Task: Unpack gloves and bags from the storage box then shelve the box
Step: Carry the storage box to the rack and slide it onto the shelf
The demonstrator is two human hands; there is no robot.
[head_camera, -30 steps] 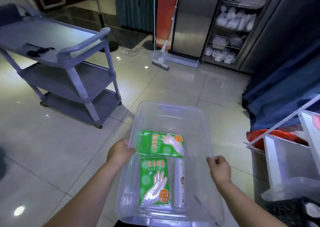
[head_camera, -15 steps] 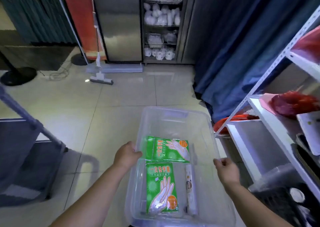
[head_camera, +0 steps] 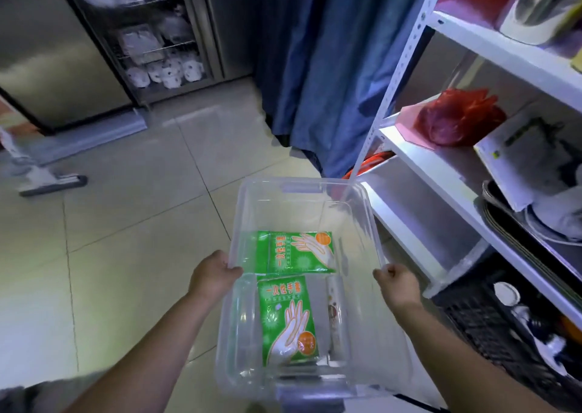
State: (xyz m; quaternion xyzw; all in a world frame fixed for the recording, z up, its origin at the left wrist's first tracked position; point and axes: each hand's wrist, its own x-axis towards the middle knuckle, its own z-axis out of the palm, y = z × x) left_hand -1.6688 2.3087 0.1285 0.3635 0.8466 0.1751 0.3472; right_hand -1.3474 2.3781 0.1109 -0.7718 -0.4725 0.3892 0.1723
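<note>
Box: clear rectangular plastic storage box (head_camera: 362, 223), carried above the floor.
Contents: two green glove packets (head_camera: 294, 252), one white roll (head_camera: 335, 315).
Grip: left hand (head_camera: 214, 275) and right hand (head_camera: 396, 282) clamped on opposite rims.

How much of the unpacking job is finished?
Nothing looks unpacked yet: both green glove packs and a roll lie inside the clear box. In hand: the left hand and right hand each grip a side rim, carrying it beside the white shelf. Left: take everything out, then shelve the box.
</note>
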